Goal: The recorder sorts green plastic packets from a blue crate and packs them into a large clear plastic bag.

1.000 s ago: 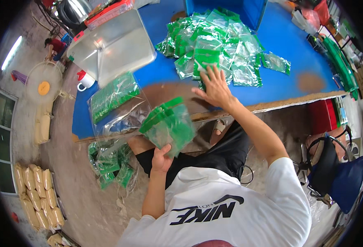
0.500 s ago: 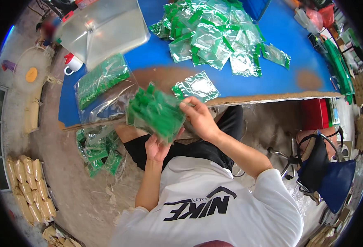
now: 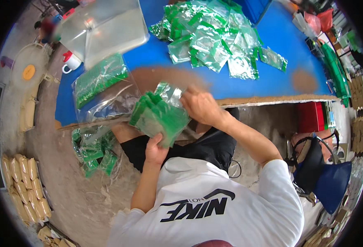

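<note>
Holding a thick stack of green packets (image 3: pixel 158 117) from below, the left hand (image 3: pixel 156 149) has its fingers closed around the lower edge of the stack, just in front of the person's lap. The right hand (image 3: pixel 201 106) now presses one more clear-and-green packet (image 3: pixel 169 91) onto the top of the stack, with its fingers curled on it; half a second ago this packet was lying alone on the blue tabletop (image 3: pixel 247 88) near the edge, and one second ago the right hand was reaching out flat to the pile of packets (image 3: pixel 214 39). The stack has come a little lower and closer to the body.

The tabletop edge runs just behind both hands, raw and brown, and there is open room between this edge and the pile, which lies well apart at the far side. At the left, a clear bag with green contents (image 3: pixel 100 78) lies on the tabletop, and a bigger clear bag (image 3: pixel 107 109) hangs over the edge. Below it, more green packets (image 3: pixel 91 150) lie on the concrete floor (image 3: pixel 66 193). A clear plastic bin (image 3: pixel 101 26) stands at the far left corner. A dark chair (image 3: pixel 325 177) stands at the person's right side.
</note>
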Demonstrator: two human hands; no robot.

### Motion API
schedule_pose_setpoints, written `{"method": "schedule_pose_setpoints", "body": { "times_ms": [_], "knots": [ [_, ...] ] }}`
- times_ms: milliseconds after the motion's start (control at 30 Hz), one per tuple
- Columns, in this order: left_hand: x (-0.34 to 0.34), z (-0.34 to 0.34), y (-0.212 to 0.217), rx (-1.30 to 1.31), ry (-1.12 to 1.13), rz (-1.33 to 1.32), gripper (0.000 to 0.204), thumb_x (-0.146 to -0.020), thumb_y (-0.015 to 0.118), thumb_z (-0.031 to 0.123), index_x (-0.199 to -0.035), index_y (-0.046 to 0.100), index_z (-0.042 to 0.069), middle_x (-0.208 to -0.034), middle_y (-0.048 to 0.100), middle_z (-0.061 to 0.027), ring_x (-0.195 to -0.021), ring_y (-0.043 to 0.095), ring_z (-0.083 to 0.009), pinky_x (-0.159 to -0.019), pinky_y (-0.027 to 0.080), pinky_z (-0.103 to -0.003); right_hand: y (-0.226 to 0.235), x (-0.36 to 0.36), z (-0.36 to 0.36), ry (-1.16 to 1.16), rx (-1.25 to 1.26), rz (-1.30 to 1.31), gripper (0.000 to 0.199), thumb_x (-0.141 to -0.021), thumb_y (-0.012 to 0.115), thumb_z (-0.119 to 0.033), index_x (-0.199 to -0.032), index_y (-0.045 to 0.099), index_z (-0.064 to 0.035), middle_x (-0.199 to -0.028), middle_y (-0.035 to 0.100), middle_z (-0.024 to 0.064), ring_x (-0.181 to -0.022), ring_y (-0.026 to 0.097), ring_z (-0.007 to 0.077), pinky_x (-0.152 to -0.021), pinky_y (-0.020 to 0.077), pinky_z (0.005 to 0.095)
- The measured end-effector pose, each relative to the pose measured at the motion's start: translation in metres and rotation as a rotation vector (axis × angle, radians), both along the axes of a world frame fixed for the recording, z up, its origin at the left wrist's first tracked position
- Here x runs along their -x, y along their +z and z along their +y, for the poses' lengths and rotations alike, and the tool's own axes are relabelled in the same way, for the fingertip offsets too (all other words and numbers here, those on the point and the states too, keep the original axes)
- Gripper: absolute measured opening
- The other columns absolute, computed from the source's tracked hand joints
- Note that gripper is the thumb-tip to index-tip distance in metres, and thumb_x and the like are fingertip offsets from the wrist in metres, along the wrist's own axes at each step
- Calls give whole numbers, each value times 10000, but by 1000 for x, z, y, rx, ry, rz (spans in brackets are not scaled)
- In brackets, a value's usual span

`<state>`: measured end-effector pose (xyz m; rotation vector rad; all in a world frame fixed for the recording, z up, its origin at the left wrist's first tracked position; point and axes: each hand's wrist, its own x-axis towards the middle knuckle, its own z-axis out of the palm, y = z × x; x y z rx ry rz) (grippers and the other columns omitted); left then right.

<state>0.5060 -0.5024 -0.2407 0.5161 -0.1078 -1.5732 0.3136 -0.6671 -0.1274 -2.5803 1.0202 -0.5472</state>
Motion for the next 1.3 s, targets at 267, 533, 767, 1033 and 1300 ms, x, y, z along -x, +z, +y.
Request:
{"method": "schedule_pose_setpoints", "body": {
  "times_ms": [267, 533, 767, 1033, 1300],
  "knots": [
    [12, 4, 18, -91, 38, -53, 629, -836, 686, 61, -1420, 453, 56, -1394, 544, -101, -1326, 482, -311, -1155, 355, -474, -34, -24, -89, -34, 404, 68, 530, -999, 472, -431, -1291, 568, 0, -1349, 510, 232, -1398, 321, 433, -1151, 253, 572],
    [-26, 8, 14, 10, 14, -110, 624, -798, 703, 34, -1378, 471, 32, -1323, 572, -79, -1243, 545, -273, -1108, 409, -439, -22, -2, -31, 299, -133, -246, 247, -936, 594, -136, -1163, 654, -60, -1144, 598, 163, -1214, 542, 374, -1015, 437, 492],
    [-10, -13, 22, 32, -26, -200, 580, -831, 704, 37, -1363, 473, 10, -1321, 569, -74, -1237, 545, -247, -1090, 420, -412, -8, 9, -49, -50, -289, -467, 272, -969, 566, -204, -1153, 633, -15, -1157, 640, 183, -1087, 597, 375, -952, 468, 444],
    [-7, 0, -13, 76, -31, 9, 661, -832, 739, 148, -1409, 453, -1, -1383, 555, -122, -1273, 527, -298, -1146, 354, -443, -35, 41, -20, 47, 195, -7, 487, -1001, 495, -377, -1316, 562, -12, -1427, 483, 204, -1390, 384, 372, -1147, 275, 550],
    [-2, -16, 1, 28, 32, -41, 565, -871, 693, 76, -1387, 472, 11, -1383, 554, -116, -1297, 507, -287, -1143, 367, -448, -14, 28, -16, 167, 255, -225, 300, -978, 535, -211, -1183, 625, -11, -1262, 599, 160, -1219, 538, 354, -1053, 407, 460]
  ]
}}
